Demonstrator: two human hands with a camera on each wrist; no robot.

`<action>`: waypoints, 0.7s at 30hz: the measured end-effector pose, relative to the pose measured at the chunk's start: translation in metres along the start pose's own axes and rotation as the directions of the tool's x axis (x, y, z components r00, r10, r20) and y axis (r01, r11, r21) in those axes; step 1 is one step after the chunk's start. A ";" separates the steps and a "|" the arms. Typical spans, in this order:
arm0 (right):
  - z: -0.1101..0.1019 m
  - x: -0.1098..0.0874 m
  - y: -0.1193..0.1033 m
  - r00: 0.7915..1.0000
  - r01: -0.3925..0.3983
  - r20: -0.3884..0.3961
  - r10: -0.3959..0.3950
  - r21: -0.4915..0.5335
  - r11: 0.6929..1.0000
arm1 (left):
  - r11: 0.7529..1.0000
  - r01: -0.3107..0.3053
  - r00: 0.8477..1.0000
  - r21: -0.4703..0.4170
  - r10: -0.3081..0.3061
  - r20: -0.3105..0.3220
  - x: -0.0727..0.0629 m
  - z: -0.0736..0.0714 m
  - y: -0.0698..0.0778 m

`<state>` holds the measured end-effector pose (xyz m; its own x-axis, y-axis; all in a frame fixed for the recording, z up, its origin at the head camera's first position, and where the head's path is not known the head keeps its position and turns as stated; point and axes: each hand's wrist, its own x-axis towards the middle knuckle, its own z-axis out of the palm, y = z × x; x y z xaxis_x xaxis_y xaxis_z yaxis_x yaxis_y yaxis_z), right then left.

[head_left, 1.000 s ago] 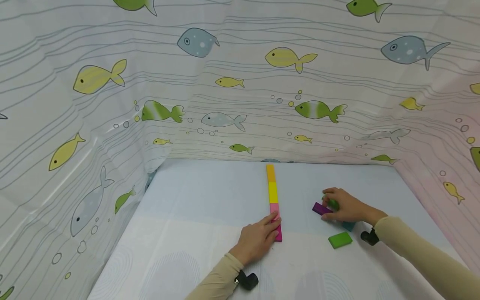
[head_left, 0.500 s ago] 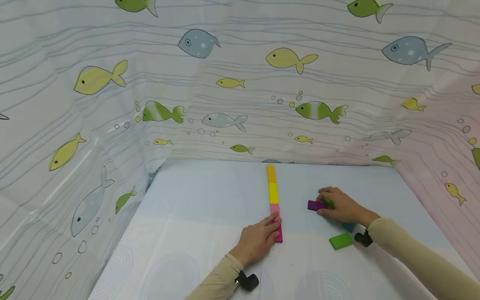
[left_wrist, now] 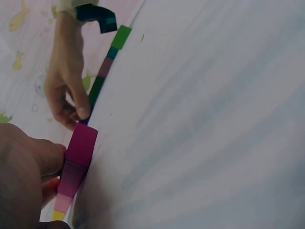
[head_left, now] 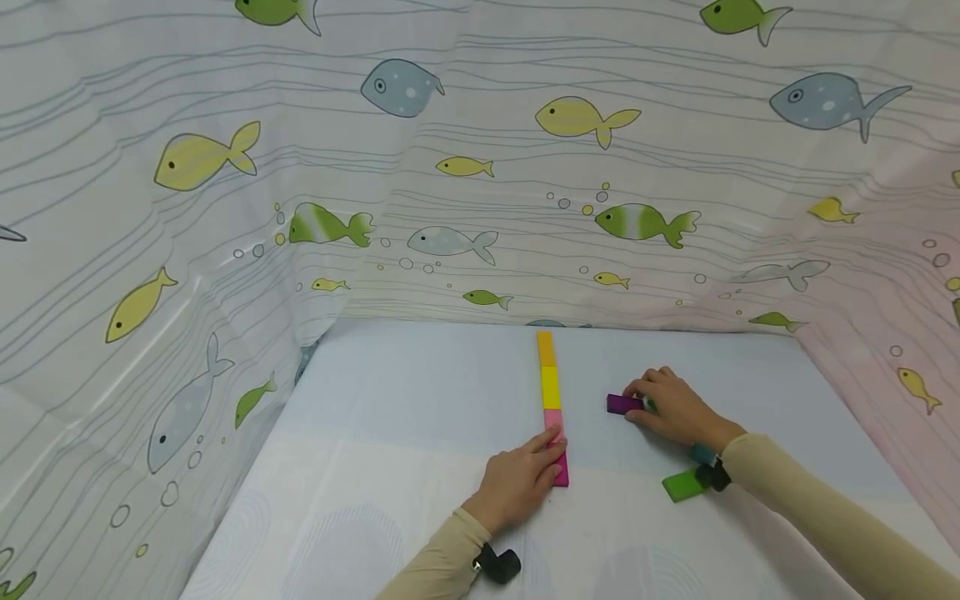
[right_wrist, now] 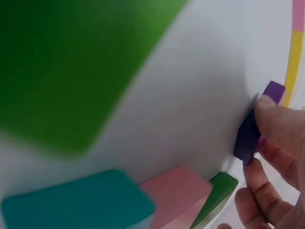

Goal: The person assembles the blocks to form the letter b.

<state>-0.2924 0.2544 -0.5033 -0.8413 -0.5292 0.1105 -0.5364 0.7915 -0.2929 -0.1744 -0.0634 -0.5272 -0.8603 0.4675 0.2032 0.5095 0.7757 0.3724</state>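
Observation:
My left hand (head_left: 510, 487) rests with its fingers on the near end of a straight row of flat rectangular blocks. From far to near the row shows an orange block (head_left: 546, 348), a yellow block (head_left: 551, 387), a pink block (head_left: 552, 417) and a magenta block (head_left: 561, 477), the last partly under the fingers. To the right, my right hand (head_left: 675, 408) pinches a purple block (right_wrist: 248, 136) between thumb and fingers, apart from the row. In the right wrist view, a dark green block (right_wrist: 219, 191) lies beyond a second pink block (right_wrist: 178, 191).
Near the right wrist lie a teal block (head_left: 702, 454) and a bright green block (head_left: 681, 486), partly covered by the black wrist camera (head_left: 714, 476). A fish-print curtain (head_left: 480, 200) encloses the white table (head_left: 420, 375) at the back and sides.
My right hand has moved left and slightly farther away with the purple block, which has turned nearly crosswise. My left hand stays on the row.

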 end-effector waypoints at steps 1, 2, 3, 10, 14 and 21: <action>0.000 0.001 -0.001 1.000 0.000 -0.004 0.000 -0.009 1.000 | 1.000 0.000 1.000 0.000 0.000 -0.001 0.000 0.000 0.000; 0.000 0.002 -0.002 1.000 -0.004 -0.006 0.004 -0.016 1.000 | 1.000 0.000 1.000 0.000 0.000 -0.001 0.000 0.000 0.000; 0.000 0.003 -0.003 1.000 -0.007 -0.006 0.007 -0.023 1.000 | 1.000 0.002 1.000 0.000 -0.002 0.001 0.000 0.000 0.001; -0.003 0.012 -0.014 0.998 -0.054 0.025 0.055 -0.029 0.998 | 1.000 -0.003 1.000 0.000 0.003 -0.012 0.000 0.001 0.000; -0.003 0.019 -0.017 0.998 -0.054 0.038 0.055 -0.030 0.998 | 1.000 0.002 1.000 -0.007 -0.002 -0.004 0.000 0.001 0.001; 0.002 0.030 -0.018 0.997 -0.058 0.057 0.057 0.000 0.998 | 1.000 0.002 1.000 0.006 -0.002 0.003 0.001 0.000 0.000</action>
<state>-0.3076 0.2237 -0.4966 -0.8655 -0.4994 0.0393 -0.4871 0.8206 -0.2989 -0.1753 -0.0626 -0.5266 -0.8612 0.4673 0.1997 0.5079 0.7793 0.3669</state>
